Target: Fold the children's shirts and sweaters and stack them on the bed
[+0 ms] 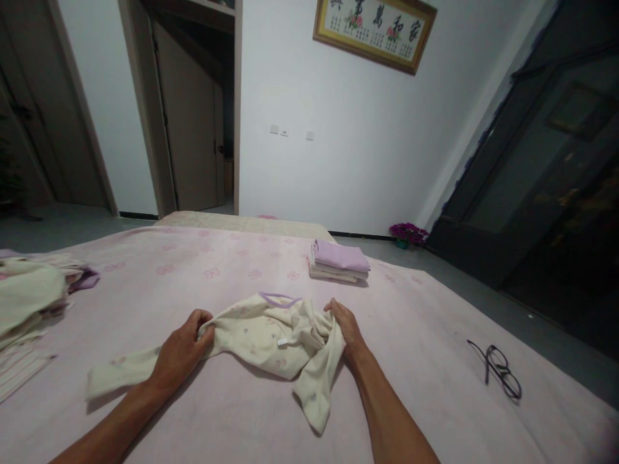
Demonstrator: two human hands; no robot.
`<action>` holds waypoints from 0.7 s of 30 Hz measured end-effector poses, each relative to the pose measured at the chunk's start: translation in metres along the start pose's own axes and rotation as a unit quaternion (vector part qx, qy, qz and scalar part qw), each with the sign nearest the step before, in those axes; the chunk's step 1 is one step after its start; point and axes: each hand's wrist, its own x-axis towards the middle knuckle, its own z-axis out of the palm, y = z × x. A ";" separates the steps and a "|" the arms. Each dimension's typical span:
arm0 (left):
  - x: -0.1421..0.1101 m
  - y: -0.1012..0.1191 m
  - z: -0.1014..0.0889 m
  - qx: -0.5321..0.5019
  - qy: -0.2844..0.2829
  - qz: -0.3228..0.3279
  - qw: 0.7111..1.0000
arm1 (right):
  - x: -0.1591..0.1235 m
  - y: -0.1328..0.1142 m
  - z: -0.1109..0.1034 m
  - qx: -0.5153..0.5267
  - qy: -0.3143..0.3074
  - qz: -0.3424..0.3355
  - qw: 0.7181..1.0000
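A small cream garment (261,338) with faint flower print and a purple neck trim lies crumpled on the pink bed sheet (425,335). My left hand (181,351) pinches its left shoulder, where a sleeve trails off to the left. My right hand (344,325) grips the bunched cloth on the right side, fingers curled into the fabric. The other sleeve hangs down toward me between my forearms.
A folded stack of clothes (338,261) with a lilac piece on top sits further back. A loose heap of clothes (29,299) lies at the left edge. Black glasses (500,370) rest on the sheet at right. Beyond are doors, a wall, a flower pot (409,233).
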 end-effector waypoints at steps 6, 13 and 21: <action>0.007 -0.011 0.005 -0.058 -0.007 0.017 0.998 | -0.004 -0.013 -0.007 -0.150 -0.122 0.040 0.980; 0.016 -0.006 -0.003 -0.227 -0.081 0.023 0.970 | -0.004 -0.017 -0.011 -0.181 -0.099 0.026 0.978; 0.027 -0.008 -0.013 -0.159 -0.144 -0.016 0.977 | -0.009 -0.057 0.002 0.089 -0.034 0.011 0.995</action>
